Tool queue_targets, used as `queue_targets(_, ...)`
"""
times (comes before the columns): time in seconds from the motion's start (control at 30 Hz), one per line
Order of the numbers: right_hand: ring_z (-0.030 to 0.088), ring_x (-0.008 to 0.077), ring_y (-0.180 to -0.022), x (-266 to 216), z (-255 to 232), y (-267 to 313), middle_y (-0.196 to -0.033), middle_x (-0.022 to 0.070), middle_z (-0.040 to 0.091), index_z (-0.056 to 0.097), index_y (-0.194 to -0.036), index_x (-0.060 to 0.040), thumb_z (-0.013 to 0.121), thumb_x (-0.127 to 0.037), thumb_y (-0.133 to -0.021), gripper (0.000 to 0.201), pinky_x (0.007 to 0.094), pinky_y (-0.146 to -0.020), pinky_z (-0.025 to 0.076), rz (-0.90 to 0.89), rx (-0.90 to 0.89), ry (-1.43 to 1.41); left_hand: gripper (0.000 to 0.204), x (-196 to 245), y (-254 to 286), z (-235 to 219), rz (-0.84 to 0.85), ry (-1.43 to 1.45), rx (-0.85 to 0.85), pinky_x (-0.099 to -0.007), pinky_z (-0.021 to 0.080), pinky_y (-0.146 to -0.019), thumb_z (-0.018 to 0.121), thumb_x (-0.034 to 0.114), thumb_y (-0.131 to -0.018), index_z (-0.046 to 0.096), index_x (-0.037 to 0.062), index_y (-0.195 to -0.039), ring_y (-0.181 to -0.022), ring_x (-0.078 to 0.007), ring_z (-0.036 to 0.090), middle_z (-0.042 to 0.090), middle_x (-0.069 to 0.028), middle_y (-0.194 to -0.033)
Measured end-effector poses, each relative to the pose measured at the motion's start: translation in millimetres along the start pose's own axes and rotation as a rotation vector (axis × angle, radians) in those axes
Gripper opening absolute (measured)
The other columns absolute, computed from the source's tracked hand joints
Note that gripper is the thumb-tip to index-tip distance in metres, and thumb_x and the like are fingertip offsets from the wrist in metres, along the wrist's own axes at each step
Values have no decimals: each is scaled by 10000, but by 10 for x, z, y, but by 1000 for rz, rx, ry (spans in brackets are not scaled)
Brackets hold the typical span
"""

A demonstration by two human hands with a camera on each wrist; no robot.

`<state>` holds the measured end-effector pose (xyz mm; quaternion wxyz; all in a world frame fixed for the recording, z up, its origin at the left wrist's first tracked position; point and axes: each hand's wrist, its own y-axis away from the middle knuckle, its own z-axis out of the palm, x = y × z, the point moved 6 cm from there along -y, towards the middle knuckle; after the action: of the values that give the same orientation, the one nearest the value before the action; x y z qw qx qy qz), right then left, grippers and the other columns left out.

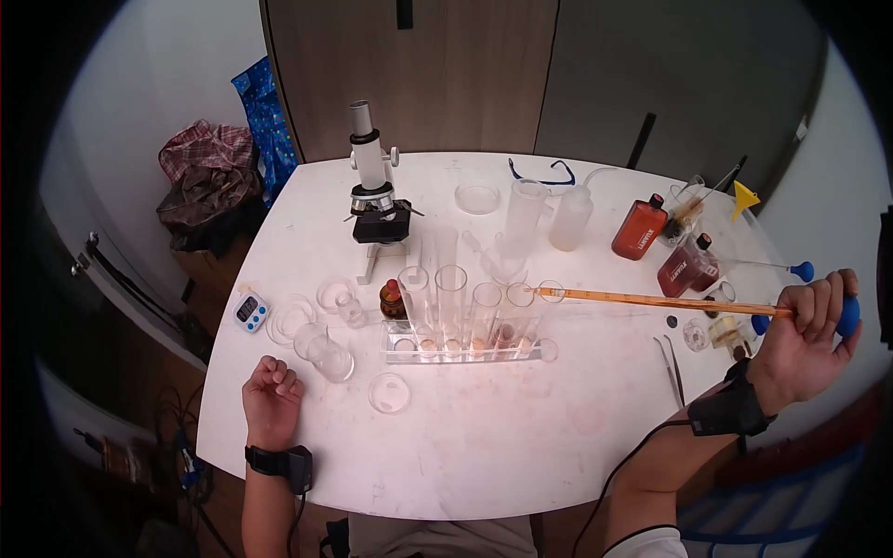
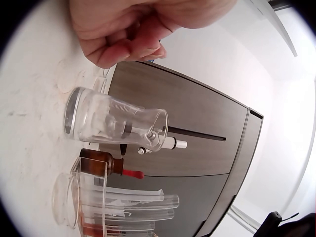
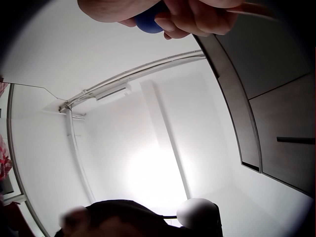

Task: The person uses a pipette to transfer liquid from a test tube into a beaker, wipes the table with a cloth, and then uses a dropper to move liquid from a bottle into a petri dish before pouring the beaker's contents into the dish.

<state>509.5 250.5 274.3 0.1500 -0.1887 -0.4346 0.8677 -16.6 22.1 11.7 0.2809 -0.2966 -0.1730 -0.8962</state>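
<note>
In the head view my right hand (image 1: 811, 321) grips the upper end of a long glass pipette (image 1: 651, 300), held almost level and tinted orange inside. Its blue rubber bulb (image 1: 847, 317) sits against the palm. The narrow tip reaches left over the mouths of the test tubes (image 1: 451, 288), which lean in a clear rack (image 1: 446, 357). In the right wrist view, fingers (image 3: 212, 19) curl by the blue bulb (image 3: 150, 20). My left hand (image 1: 272, 395) rests at the table's left side, fingers loosely curled and holding nothing, near a glass flask (image 1: 332, 361).
A microscope (image 1: 374, 186) stands at the back left. Behind the rack is a brown dropper bottle (image 1: 392, 299). Red-brown bottles (image 1: 639, 228), a wash bottle (image 1: 571, 220) and tweezers (image 1: 670, 372) are on the right. A timer (image 1: 249, 312) and petri dishes (image 1: 389, 393) lie leftward.
</note>
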Motion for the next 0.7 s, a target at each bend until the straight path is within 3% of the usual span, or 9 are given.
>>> queue_targets(0.37, 222, 76, -495, 56, 88, -30, -634, -15, 284, 434, -1006, -21, 491, -95, -895, 145, 246, -481, 230, 61, -35, 48, 125, -12, 0, 3, -1, -25, 2, -238, 390, -615, 430, 4, -820, 504, 80, -887, -604, -95, 414, 465, 7, -718)
queue_targets(0.7, 244, 77, -486, 51, 124, -16, -626, -14, 299, 427, -1018, -21, 477, -90, -892, 152, 248, -482, 232, 58, -47, 86, 119, -8, -2, -9, -3, -32, -23, -247, 405, -632, 427, 10, -837, 504, 75, -900, -611, -98, 422, 471, 4, -728)
